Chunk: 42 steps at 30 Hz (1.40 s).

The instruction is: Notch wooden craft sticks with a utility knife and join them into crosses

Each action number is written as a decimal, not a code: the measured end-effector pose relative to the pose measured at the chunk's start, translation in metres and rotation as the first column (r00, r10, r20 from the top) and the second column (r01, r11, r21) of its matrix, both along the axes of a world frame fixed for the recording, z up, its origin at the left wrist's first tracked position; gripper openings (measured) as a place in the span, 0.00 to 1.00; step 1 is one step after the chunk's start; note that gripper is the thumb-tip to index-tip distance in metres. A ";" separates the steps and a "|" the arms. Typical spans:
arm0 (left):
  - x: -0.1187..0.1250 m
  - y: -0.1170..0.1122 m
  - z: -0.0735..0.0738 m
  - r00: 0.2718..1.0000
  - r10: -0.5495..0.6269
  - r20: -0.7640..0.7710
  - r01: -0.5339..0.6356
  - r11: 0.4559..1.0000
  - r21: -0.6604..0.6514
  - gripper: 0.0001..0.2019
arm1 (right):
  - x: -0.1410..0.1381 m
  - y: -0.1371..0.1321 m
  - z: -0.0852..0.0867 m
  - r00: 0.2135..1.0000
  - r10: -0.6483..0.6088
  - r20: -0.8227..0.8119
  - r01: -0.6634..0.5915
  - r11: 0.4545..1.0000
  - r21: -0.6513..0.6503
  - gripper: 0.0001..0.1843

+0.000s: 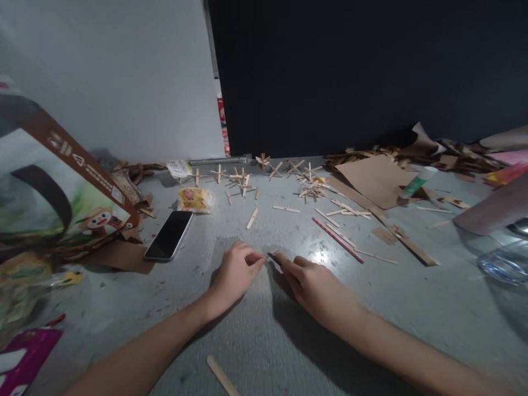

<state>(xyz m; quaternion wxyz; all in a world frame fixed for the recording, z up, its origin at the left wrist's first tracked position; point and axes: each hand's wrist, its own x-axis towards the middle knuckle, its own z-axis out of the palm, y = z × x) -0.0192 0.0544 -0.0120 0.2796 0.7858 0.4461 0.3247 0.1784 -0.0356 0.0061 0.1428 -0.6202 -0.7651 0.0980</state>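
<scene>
My left hand is closed in a pinch above the table, its thumb and forefinger on the end of a small pale wooden stick, mostly hidden by the fingers. Facing it, my right hand grips a thin dark blade-like tool, whose tip lies close to the stick; its exact kind I cannot make out. A single craft stick rests beyond my hands, and another craft stick lies at the near edge of view. Farther back stand several crossed-stick pieces.
At left are a phone, a yellow snack packet and a large printed bag. On the right lie a red striped stick, loose craft sticks, cardboard, a glue stick and a clear plastic object. A dark panel rises behind.
</scene>
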 end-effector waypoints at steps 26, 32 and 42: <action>0.022 -0.036 0.021 0.879 0.187 0.438 0.104 0.822 -0.560 0.11 | -0.015 -0.002 0.009 0.792 -0.011 -0.610 0.036 0.999 0.029 0.14; 0.022 -0.037 0.021 0.904 0.119 0.410 0.119 0.852 -0.510 0.07 | -0.015 -0.003 -0.001 0.857 0.045 -0.513 0.033 0.989 0.143 0.07; 0.009 -0.017 0.017 0.993 -0.116 0.038 0.114 0.992 0.045 0.04 | 0.019 0.024 0.017 0.620 -0.221 -0.753 0.185 0.974 -0.133 0.21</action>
